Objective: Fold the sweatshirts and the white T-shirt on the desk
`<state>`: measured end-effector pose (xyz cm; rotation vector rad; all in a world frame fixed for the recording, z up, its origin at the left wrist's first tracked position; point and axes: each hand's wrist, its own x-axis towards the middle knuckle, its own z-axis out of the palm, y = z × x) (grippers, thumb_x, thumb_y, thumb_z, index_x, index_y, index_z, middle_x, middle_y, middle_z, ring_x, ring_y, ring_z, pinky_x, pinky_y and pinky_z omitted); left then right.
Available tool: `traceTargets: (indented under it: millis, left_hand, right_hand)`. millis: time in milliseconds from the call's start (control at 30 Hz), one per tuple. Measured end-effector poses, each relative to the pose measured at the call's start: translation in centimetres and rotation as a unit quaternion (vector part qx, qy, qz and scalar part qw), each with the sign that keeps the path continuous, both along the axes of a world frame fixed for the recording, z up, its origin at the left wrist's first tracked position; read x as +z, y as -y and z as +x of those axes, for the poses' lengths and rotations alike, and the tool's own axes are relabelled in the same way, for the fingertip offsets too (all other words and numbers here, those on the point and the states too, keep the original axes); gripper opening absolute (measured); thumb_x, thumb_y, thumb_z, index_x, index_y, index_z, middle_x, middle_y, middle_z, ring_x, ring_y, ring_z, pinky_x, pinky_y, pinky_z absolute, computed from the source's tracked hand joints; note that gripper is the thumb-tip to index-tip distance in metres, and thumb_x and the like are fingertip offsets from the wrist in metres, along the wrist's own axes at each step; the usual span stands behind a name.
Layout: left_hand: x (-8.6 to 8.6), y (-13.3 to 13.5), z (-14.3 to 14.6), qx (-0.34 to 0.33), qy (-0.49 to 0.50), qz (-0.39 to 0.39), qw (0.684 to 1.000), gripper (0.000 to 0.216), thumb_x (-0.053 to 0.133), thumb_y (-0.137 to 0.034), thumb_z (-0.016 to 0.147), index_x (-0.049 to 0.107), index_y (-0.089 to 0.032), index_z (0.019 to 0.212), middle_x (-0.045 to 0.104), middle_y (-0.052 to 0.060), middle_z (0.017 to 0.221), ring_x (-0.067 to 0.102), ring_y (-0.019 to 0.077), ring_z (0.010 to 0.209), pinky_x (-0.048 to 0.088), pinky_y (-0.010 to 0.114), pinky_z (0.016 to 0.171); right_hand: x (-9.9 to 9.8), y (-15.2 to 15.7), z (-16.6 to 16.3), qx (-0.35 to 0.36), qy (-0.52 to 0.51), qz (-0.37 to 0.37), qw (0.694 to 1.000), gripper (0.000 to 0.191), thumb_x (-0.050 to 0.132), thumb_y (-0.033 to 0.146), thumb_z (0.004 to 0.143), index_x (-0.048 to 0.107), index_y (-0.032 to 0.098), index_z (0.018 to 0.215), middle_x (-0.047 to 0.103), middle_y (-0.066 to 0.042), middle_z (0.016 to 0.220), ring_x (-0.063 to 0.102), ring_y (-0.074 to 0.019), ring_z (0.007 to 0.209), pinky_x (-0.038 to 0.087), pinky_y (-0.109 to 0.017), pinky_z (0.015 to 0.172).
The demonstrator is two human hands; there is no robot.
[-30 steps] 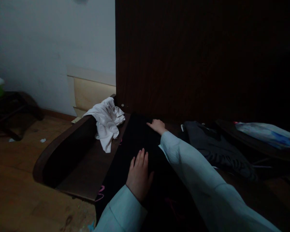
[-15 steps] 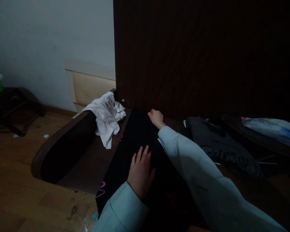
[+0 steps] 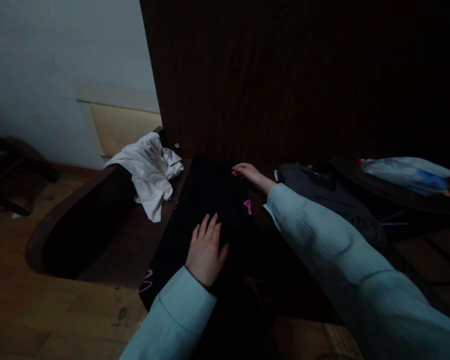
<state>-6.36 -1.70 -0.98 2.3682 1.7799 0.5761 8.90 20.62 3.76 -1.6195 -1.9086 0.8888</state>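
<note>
Black garment (image 3: 210, 195), pink print, lies flat as long strip on dark wooden surface (image 3: 135, 250), beside white cloth (image 3: 148, 172). Left hand (image 3: 205, 250) open, palm pressing garment's middle. Right hand (image 3: 247, 172) at far edge; pinching or only touching, cannot tell. Looks smoothed lengthwise; no crosswise fold yet.

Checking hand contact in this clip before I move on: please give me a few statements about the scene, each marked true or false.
1. The left hand lies flat on the black cloth. True.
2. The white cloth lies right of the black cloth. False: it lies to its left.
3. The right hand reaches the black cloth's far edge. True.
4. The left hand holds the grey garment. False: that garment lies right of the black cloth, with neither hand on it.
5. A plastic bag lies at the far right. True.
</note>
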Motion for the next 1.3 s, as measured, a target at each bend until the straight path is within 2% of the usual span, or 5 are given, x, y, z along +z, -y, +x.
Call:
traceTargets:
  millis: [233, 500, 1000, 1167, 1300]
  left_hand:
    - [-0.2, -0.2, -0.2, 0.008, 0.037, 0.048, 0.998, 0.024, 0.047, -0.020, 0.076, 0.053, -0.015, 0.099, 0.047, 0.014, 0.128, 0.035, 0.0267, 0.124, 0.035, 0.045, 0.098]
    - [-0.6, -0.4, -0.5, -0.004, 0.021, 0.054, 0.998, 0.025, 0.045, -0.020, 0.078, 0.054, -0.016, 0.101, 0.046, 0.012, 0.128, 0.033, 0.0258, 0.125, 0.036, 0.044, 0.098]
    - [-0.7, -0.3, -0.4, -0.014, -0.040, 0.065, 0.997, 0.035, 0.041, -0.027, 0.083, 0.053, -0.019, 0.114, 0.042, 0.010, 0.133, 0.032, 0.0264, 0.126, 0.036, 0.044, 0.096]
    - [-0.7, -0.4, -0.3, -0.009, -0.030, 0.064, 0.997, 0.035, 0.042, -0.027, 0.082, 0.052, -0.019, 0.114, 0.042, 0.010, 0.133, 0.031, 0.0266, 0.126, 0.036, 0.045, 0.096]
    - [-0.5, -0.3, -0.2, -0.004, 0.019, 0.039, 0.999, 0.035, 0.043, -0.027, 0.080, 0.053, -0.018, 0.113, 0.042, 0.011, 0.133, 0.032, 0.0267, 0.126, 0.033, 0.046, 0.099]
  right_hand:
    - [-2.6, 9.0, -0.1, 0.089, 0.256, 0.197, 0.942, 0.042, 0.047, 0.031, 0.082, 0.049, 0.016, 0.122, 0.043, -0.013, 0.132, 0.036, -0.0235, 0.122, 0.030, -0.038, 0.099]
    - [-3.5, 11.0, -0.9, 0.074, 0.322, 0.178, 0.927, 0.046, 0.030, 0.036, 0.089, 0.039, 0.018, 0.130, 0.032, -0.013, 0.139, 0.028, -0.0238, 0.128, 0.024, -0.040, 0.101]
    - [-3.8, 10.4, -0.8, 0.079, 0.262, 0.106, 0.956, 0.057, 0.025, 0.051, 0.087, 0.028, 0.020, 0.136, 0.016, -0.011, 0.145, 0.011, -0.0228, 0.134, 0.013, -0.048, 0.104]
    - [-4.7, 10.1, -0.3, 0.044, 0.148, 0.175, 0.972, 0.042, 0.039, 0.041, 0.085, 0.050, 0.019, 0.119, 0.038, -0.010, 0.136, 0.028, -0.0216, 0.128, 0.022, -0.044, 0.103]
    - [-5.4, 9.5, 0.9, -0.100, -0.058, 0.217, 0.969, 0.025, 0.038, 0.024, 0.082, 0.060, 0.017, 0.092, 0.062, -0.008, 0.100, 0.058, -0.0157, 0.093, 0.044, -0.032, 0.084]
